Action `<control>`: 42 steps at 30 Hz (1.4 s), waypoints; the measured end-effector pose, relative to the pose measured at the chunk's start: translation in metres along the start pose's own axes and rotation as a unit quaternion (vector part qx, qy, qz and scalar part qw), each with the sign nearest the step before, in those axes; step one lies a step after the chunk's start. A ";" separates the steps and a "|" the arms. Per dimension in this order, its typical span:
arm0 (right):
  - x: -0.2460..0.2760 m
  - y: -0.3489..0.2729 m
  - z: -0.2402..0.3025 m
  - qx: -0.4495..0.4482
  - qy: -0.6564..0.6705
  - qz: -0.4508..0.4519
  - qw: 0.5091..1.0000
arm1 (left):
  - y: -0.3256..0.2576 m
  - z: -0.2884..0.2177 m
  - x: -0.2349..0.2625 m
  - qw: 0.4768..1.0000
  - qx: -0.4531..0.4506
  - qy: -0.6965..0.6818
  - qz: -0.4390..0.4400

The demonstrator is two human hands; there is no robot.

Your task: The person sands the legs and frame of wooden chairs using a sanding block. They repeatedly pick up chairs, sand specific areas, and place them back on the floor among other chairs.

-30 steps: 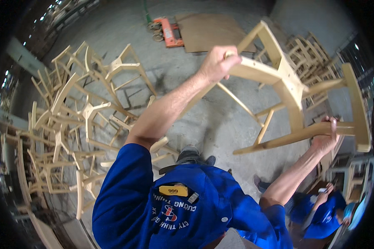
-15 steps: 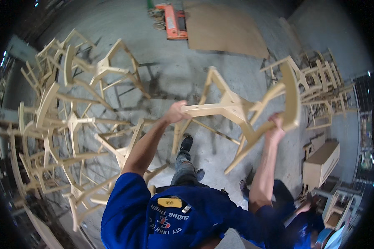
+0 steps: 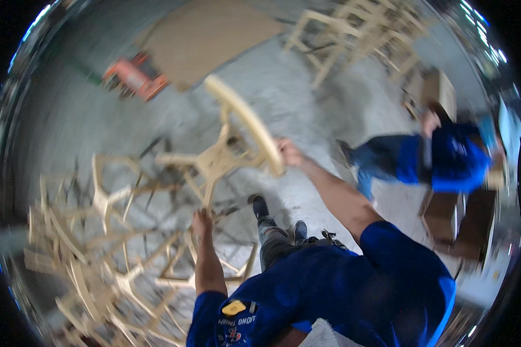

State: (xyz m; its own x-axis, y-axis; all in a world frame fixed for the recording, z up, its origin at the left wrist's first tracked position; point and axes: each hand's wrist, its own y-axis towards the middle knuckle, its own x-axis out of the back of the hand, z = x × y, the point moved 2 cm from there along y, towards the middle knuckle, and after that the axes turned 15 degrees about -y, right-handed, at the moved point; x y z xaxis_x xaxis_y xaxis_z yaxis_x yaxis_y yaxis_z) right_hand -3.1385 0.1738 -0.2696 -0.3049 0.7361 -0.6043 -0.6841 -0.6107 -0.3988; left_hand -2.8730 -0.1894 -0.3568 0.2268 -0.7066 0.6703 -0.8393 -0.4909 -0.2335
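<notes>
The wooden chair frame (image 3: 226, 156), overhead a second ago, has swung down beside the pile of frames (image 3: 98, 254). The left hand (image 3: 202, 221) grips a leg, the right hand (image 3: 287, 153) the curved back rail, so it looks close to being stacked.

Bare wood frames, concrete floor, cloth workwear.

Chair frame (image 3: 228, 153) held in both hands: pale unfinished wood, matt, no varnish, sanded-smooth look; curved back rail same stock. Stacked frames (image 3: 98, 260) left of the chair frame: same raw light wood, matt. Floor (image 3: 307, 104) under it: grey concrete, rough, dull, scuffed. Flat board (image 3: 214, 37) beyond the chair frame: brown, matt, looks like fibreboard or cardboard, can't tell which. Shirt (image 3: 353, 295) below: blue woven cloth, matt. Picture is blurred, so no grain detail.
</notes>
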 end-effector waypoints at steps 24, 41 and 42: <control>0.447 -0.713 -0.321 -0.482 -0.350 -0.419 0.685 | -0.102 -0.224 -0.304 0.749 -0.059 0.062 0.657; 0.620 -0.549 0.031 -0.173 -0.456 -0.433 0.758 | -0.008 -0.529 -0.525 0.874 -0.067 0.156 0.456; 0.647 -0.535 0.070 -0.164 -0.473 -0.423 0.755 | 0.010 -0.544 -0.546 0.874 -0.054 0.128 0.466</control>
State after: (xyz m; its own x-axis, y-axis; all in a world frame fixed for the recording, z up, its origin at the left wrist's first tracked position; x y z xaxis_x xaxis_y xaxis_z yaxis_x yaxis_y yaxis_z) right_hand -3.0162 0.9971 -0.3988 -0.2929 0.6877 0.6643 -0.7458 0.2704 -0.6088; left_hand -3.2743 0.4686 -0.3419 -0.6863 -0.6302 0.3630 -0.6454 0.2976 -0.7035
